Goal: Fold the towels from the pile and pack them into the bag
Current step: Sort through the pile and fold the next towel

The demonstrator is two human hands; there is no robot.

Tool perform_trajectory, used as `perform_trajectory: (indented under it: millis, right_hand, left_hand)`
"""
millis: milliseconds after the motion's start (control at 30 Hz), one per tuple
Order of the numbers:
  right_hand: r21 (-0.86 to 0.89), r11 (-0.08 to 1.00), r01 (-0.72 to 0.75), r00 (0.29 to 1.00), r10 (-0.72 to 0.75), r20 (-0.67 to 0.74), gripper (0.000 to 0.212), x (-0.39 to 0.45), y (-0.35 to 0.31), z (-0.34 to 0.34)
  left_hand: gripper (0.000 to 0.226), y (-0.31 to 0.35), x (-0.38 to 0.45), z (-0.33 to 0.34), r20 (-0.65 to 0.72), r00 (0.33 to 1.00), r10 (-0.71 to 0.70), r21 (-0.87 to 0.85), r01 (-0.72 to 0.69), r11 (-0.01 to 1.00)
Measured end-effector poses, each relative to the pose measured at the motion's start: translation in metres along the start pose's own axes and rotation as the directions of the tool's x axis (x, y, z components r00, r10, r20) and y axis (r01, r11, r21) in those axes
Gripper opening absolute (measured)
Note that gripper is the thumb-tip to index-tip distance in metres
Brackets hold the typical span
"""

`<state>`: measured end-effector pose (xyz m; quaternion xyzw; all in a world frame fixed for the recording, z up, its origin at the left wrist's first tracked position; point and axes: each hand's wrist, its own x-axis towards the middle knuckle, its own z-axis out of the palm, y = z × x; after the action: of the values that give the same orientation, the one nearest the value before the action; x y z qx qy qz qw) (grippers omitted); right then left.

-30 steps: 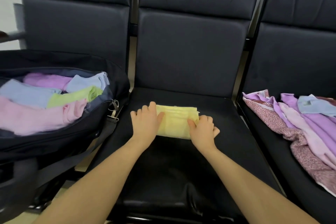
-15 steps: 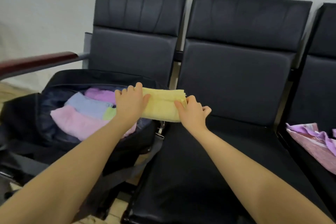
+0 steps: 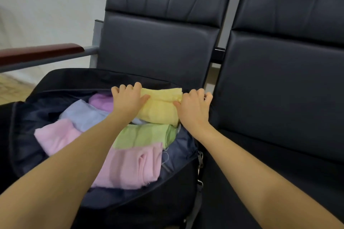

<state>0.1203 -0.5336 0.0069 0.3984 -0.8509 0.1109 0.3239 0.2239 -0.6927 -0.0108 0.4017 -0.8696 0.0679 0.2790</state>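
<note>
Carried over from the middle seat, a folded yellow towel (image 3: 160, 107) now sits in the open bag (image 3: 178, 156), left hand (image 3: 128, 98) and right hand (image 3: 193, 107) gripping its ends, above green towel (image 3: 147, 135).

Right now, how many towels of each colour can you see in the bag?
Yellow towel: 1
Green towel: 1
Blue towel: 1
Purple towel: 1
Pink towels: 2
Total: 6
</note>
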Motion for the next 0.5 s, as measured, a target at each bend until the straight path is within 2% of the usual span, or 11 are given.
perform_trajectory:
  millis: [133, 233, 333, 433, 500]
  right_hand:
    - [-0.007, 0.999, -0.037, 0.995, 0.036, -0.096, 0.042, 0.002, -0.006, 0.028]
    - [0.036, 0.999, 0.010, 0.980, -0.003, -0.199, 0.040, 0.004, -0.004, 0.032]
    - [0.157, 0.988, -0.002, 0.943, 0.054, -0.329, 0.031, 0.017, -0.003, 0.025]
    - [0.204, 0.979, -0.027, 0.913, 0.107, -0.393, 0.029, 0.026, -0.002, 0.014]
    - [0.166, 0.986, -0.012, 0.944, 0.066, -0.323, 0.031, 0.021, -0.002, 0.015]
  left_hand:
    - [0.039, -0.009, 0.005, 0.037, -0.081, 0.984, 0.160, 0.004, -0.160, 0.987]
    - [0.035, -0.008, 0.007, 0.040, -0.241, 0.965, 0.107, -0.013, -0.113, 0.993]
    - [0.039, -0.006, 0.018, 0.025, -0.360, 0.931, 0.060, -0.085, -0.096, 0.992]
    - [0.042, -0.006, 0.024, 0.015, -0.381, 0.923, 0.055, -0.057, -0.082, 0.995]
    - [0.042, -0.008, 0.019, 0.020, -0.336, 0.940, 0.053, -0.036, -0.068, 0.997]
